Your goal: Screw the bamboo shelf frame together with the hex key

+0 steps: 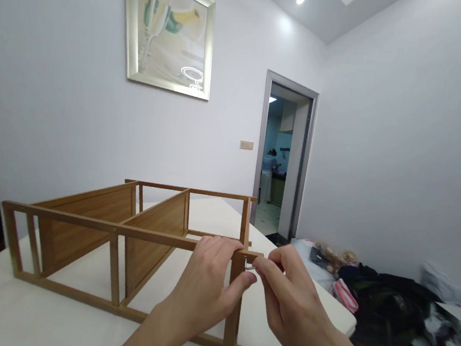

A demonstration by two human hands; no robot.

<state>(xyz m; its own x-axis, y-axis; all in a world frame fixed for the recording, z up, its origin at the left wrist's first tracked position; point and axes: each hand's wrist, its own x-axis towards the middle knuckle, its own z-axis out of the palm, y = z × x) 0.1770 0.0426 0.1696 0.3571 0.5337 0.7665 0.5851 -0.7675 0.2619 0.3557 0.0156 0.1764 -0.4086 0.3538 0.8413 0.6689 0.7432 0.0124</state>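
Note:
A brown wooden shelf rack (157, 235) lies on its side on a white table (76, 322). My left hand (212, 276) is wrapped over the rack's upper rail near its right end, thumb in front of the end crosspiece. Just to the right, my right hand (289, 293) pinches a small metal hex key (248, 265). The key's short arm stands against the underside of the rail, beside the crosspiece. Its tip, and any screw it meets, are too small to make out.
Clothes and bags (386, 302) are heaped on the right beyond the table's edge. A doorway (284, 162) at the back opens onto another room, where a person (267, 177) stands. A framed picture (171, 33) hangs on the wall.

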